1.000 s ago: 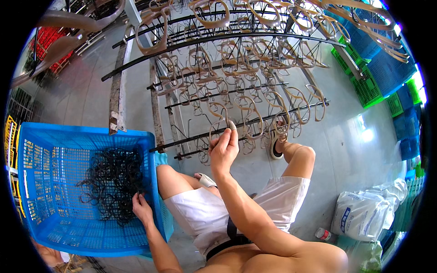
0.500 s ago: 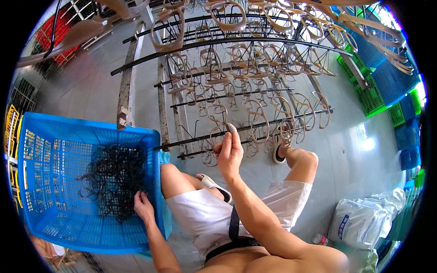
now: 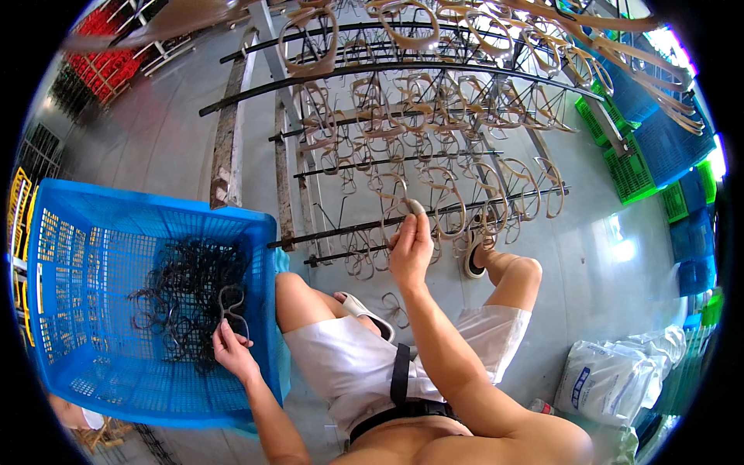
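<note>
Inside the blue basket (image 3: 155, 203), my left hand (image 3: 235, 350) pinches a grey piece with two loops, an eyeglass frame by its shape (image 3: 232, 304). Beneath it lies a tangled heap of dark wiry loop pieces (image 3: 194, 267). My right hand (image 3: 411, 252) is raised at the near end of a rack, its fingers closed on the edge of a tan eyeglass frame (image 3: 391, 183). One of its fingertips looks pale grey, as if covered. Fingers partly hide what is gripped. More tan frames (image 3: 488, 194) hang in a row from a black bar (image 3: 341, 232).
Several black bars full of hanging tan frames (image 3: 314, 58) rise in tiers ahead. A worn metal post (image 3: 225, 159) stands beside the basket. Green crates (image 3: 632, 167) and blue crates are stacked at right. White plastic sacks (image 3: 612, 380) lie on the floor at lower right.
My left hand has lifted a grey frame off the dark heap and moved slightly left. My right hand has moved right and up a little, the tan frame shifting with it.
</note>
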A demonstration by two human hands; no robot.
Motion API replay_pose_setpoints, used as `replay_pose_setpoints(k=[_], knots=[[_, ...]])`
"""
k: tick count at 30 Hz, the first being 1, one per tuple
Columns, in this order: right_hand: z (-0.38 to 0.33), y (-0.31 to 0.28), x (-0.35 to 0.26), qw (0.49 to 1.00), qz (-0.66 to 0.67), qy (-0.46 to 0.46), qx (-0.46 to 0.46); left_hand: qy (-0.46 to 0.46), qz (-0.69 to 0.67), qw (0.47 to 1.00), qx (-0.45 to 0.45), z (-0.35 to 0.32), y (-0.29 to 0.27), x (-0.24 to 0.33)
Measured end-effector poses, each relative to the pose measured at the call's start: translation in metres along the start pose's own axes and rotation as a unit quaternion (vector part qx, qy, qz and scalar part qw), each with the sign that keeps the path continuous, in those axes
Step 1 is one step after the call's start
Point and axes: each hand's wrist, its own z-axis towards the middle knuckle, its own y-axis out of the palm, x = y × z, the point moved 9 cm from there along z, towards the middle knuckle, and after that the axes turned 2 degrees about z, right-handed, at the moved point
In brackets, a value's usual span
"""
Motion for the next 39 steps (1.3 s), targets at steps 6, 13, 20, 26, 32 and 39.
replay_pose_setpoints(k=[6,13,20,26,32,39], knots=[[-0.016,-0.005,0.003,0.998,-0.034,0.046,-0.028,0.068,-0.068,0.989,-0.108,-0.035,0.031,0.060],[-0.020,0.016,-0.010,0.980,-0.182,-0.080,0.024,0.100,-0.061,0.983,-0.145,-0.045,0.058,0.074],[-0.012,0.001,-0.012,0.978,-0.179,-0.106,0.002,0.086,-0.037,0.980,-0.176,-0.054,0.068,0.077],[-0.025,-0.015,-0.037,0.987,-0.121,-0.005,-0.103,0.079,-0.093,0.953,-0.278,-0.071,0.086,0.089],[-0.102,0.030,-0.109,0.840,-0.118,-0.183,-0.496,0.071,-0.069,0.828,-0.552,-0.100,0.127,0.106],[-0.064,0.037,-0.040,0.963,0.052,0.088,-0.248,0.075,0.043,0.975,-0.205,0.024,0.099,0.068]])
